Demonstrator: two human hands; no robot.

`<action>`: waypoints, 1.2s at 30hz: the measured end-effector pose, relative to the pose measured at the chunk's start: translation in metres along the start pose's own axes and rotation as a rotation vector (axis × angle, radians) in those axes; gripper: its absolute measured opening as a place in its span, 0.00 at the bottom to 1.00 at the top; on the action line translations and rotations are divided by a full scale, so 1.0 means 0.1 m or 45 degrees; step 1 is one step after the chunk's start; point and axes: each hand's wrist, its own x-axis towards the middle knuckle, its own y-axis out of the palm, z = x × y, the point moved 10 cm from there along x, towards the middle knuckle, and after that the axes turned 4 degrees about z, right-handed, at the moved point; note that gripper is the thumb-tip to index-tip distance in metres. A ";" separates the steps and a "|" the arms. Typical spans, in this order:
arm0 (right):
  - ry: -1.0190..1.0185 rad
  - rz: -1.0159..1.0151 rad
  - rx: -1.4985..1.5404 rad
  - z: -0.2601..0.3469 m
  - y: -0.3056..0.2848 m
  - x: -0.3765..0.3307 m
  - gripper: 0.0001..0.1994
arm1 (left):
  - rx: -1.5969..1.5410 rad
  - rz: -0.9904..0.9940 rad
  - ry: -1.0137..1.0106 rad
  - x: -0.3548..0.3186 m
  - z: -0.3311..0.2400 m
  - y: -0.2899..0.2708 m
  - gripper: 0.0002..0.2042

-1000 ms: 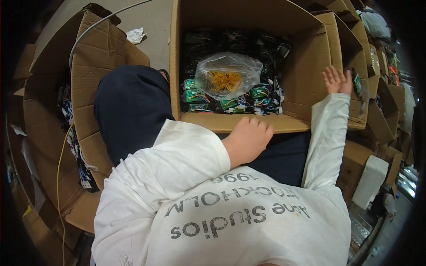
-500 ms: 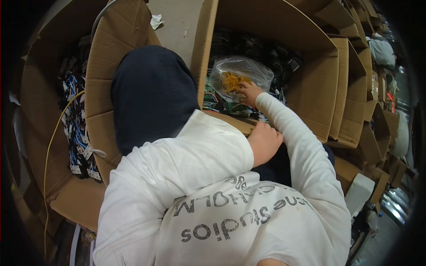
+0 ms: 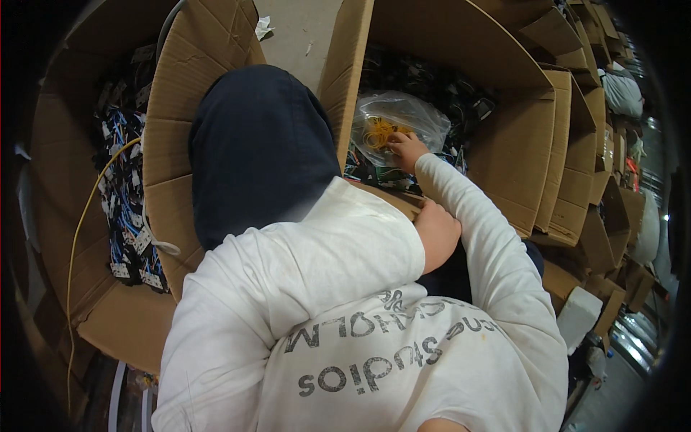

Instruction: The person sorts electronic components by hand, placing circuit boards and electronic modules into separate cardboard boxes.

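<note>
A clear plastic bag (image 3: 430, 124) lies open on dark parts inside the cardboard box in front of me. Thin yellow rubber bands (image 3: 377, 132) are heaped in it. At the right side of this heap is my right hand (image 3: 407, 150), with its fingers bent together onto the bands; the fingertips are partly hidden. My left hand (image 3: 439, 232) crosses in front of my body. It is curled at the near rim of the cardboard box (image 3: 392, 198), closed on the cardboard, beside my right forearm.
Left of my knee (image 3: 260, 147) stands another cardboard box (image 3: 169, 129) holding dark parts with blue and white wires (image 3: 129, 191). A yellow cable (image 3: 88, 223) hangs over its side. More cardboard boxes (image 3: 576, 158) stand at the right, with a white block (image 3: 579, 317) below them.
My right hand's fingers have drawn closer together at the rubber bands. The left hand stays at the box rim. The whole view has shifted slightly.
</note>
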 end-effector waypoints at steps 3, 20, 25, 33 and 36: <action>0.032 0.034 0.004 -0.01 0.05 -0.02 0.27 | 0.011 -0.001 0.005 -0.01 0.00 0.00 0.10; -0.195 -0.206 0.472 -0.34 -0.27 0.10 0.12 | -0.028 0.115 0.038 0.04 -0.03 -0.01 0.13; 0.122 -0.571 1.846 -1.15 -0.88 -0.35 0.09 | -0.018 0.106 -0.010 0.01 0.06 0.00 0.13; 0.562 -0.907 2.473 -2.45 -0.31 -1.37 0.10 | 0.052 0.071 0.028 0.00 0.01 0.01 0.14; 0.704 -0.764 2.455 -2.23 0.05 -1.15 0.10 | 0.050 0.064 0.002 -0.02 0.05 0.03 0.14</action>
